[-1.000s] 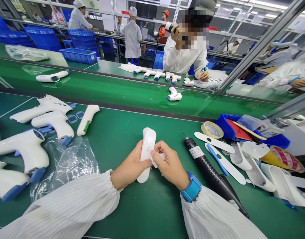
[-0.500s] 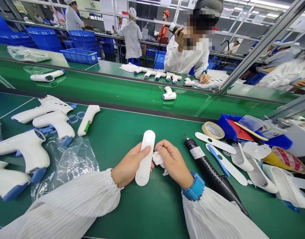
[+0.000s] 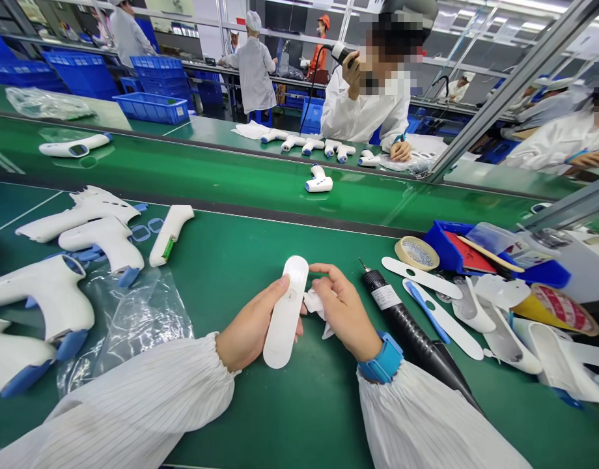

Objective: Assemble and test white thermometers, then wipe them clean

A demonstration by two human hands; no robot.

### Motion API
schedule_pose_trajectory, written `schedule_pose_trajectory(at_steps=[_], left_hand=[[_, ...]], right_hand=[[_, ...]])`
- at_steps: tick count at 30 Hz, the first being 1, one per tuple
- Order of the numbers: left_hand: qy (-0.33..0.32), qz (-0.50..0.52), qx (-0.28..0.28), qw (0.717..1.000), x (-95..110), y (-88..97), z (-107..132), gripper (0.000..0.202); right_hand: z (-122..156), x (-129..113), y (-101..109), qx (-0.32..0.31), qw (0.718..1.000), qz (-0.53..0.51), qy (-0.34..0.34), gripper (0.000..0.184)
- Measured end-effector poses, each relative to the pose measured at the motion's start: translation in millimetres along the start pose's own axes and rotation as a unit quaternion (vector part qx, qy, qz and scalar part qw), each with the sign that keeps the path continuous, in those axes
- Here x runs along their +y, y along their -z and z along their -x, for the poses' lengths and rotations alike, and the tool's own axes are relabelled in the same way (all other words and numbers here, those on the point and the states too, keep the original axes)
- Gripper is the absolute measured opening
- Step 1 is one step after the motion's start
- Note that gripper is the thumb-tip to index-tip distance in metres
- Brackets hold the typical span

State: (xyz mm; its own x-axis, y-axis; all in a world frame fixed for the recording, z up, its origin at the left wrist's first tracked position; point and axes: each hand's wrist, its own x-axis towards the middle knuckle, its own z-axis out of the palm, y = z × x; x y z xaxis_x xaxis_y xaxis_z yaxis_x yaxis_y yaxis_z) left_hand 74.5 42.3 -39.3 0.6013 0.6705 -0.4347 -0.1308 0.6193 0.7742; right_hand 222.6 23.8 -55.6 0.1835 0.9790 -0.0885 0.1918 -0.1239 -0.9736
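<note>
A long white plastic cover with rounded ends [image 3: 284,326] is tilted slightly in my left hand [image 3: 253,319], the thumb lying on its upper face near a small round mark. My right hand [image 3: 346,309] pinches a crumpled white cloth or tissue [image 3: 318,301] just right of the cover, its index finger stretched toward the cover's upper edge. Whether that fingertip touches the cover I cannot tell. To the right lies a black electric screwdriver [image 3: 407,326], bit pointing away. Left of my hands rests a white handle-shaped housing with a green board [image 3: 172,234].
White thermometer-like housings [image 3: 60,293] and a clear plastic bag [image 3: 138,319] lie left. At right are a tape roll [image 3: 417,253], white strips [image 3: 421,278], shell parts [image 3: 504,339] and a blue bin [image 3: 446,244]. A green conveyor [image 3: 221,182] crosses ahead; a co-worker [image 3: 362,104] sits beyond it.
My left thumb has slid up the cover, uncovering its round mark. The right index finger has stretched out. Housings on the conveyor have moved left.
</note>
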Motion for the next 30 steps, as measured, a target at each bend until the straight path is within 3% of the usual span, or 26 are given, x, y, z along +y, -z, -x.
schedule_pose_trajectory(at_steps=[3, 9, 23, 30], left_hand=[[-0.002, 0.002, -0.037, 0.999, -0.9, -0.5, 0.9, 0.038], [-0.013, 0.012, -0.066, 0.998, -1.0, -0.5, 2.1, 0.031], [-0.026, -0.078, -0.046, 0.996, -0.9, -2.6, 4.5, 0.024], [-0.017, -0.061, -0.039, 0.997, -1.0, -3.8, 4.3, 0.026]], right_hand=[[-3.3, 2.7, 1.9, -0.034, 0.999, -0.003, 0.002, 0.032], [-3.4, 0.4, 1.2, -0.071, 0.995, -0.067, 0.006, 0.030], [-4.0, 0.8, 1.1, -0.071, 0.996, -0.051, -0.007, 0.029], [-4.3, 1.9, 1.2, -0.071, 0.996, -0.047, -0.009, 0.029]])
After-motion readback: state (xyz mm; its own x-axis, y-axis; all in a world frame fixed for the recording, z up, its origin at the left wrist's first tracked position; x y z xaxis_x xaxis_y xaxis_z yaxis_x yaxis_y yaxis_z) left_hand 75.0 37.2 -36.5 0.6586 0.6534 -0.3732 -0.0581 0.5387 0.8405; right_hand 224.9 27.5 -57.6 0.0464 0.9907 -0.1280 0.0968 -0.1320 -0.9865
